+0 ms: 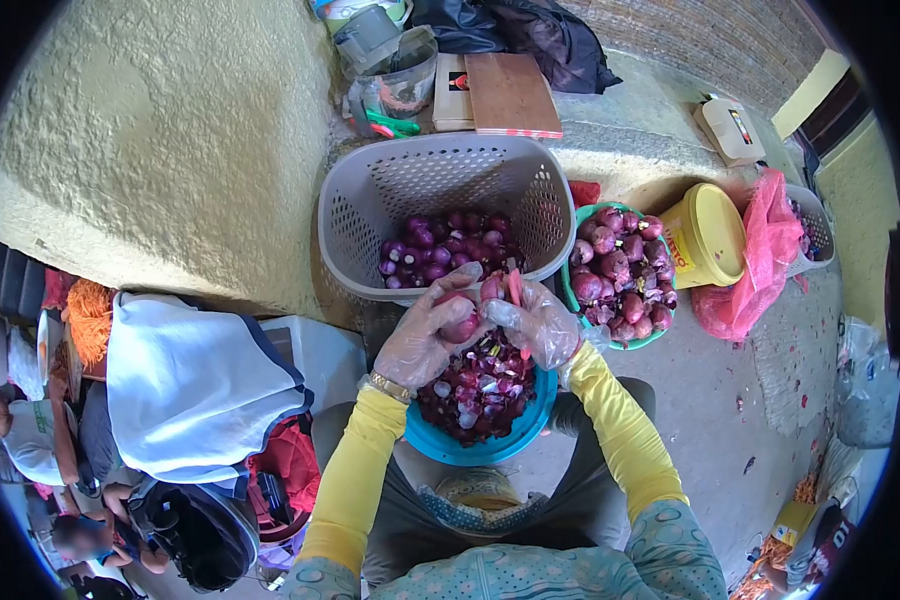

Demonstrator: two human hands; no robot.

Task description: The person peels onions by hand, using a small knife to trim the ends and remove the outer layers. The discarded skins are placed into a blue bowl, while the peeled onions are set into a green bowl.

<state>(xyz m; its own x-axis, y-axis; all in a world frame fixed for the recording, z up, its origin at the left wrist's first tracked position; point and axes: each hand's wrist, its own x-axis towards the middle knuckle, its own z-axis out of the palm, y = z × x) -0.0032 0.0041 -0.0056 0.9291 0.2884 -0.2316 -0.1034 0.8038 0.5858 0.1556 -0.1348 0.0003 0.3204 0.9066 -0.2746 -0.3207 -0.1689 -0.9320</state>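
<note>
My left hand (pixel 422 335), in a clear plastic glove, is closed on a red onion (pixel 457 318). My right hand (pixel 543 322), gloved too, is closed around a pink-handled tool (pixel 515 288), its blade hard to make out, with its thumb near the onion. Directly below both hands is a blue basin (pixel 545 405) full of onion skins and scraps (pixel 477 390). Beyond them stands a grey perforated basket (pixel 370 190) with peeled purple onions (pixel 440 245) at its bottom. To its right, a green-rimmed basin (pixel 567 290) holds unpeeled red onions (pixel 625 265).
A yellow bucket (pixel 705 235), pink net bag (pixel 755 265) and another basket (pixel 817 225) stand at the right. A white cloth (pixel 195 385) hangs at the left. Clear containers (pixel 405 75) and boards (pixel 513 92) lie at the back. Other people are at the lower left and lower right.
</note>
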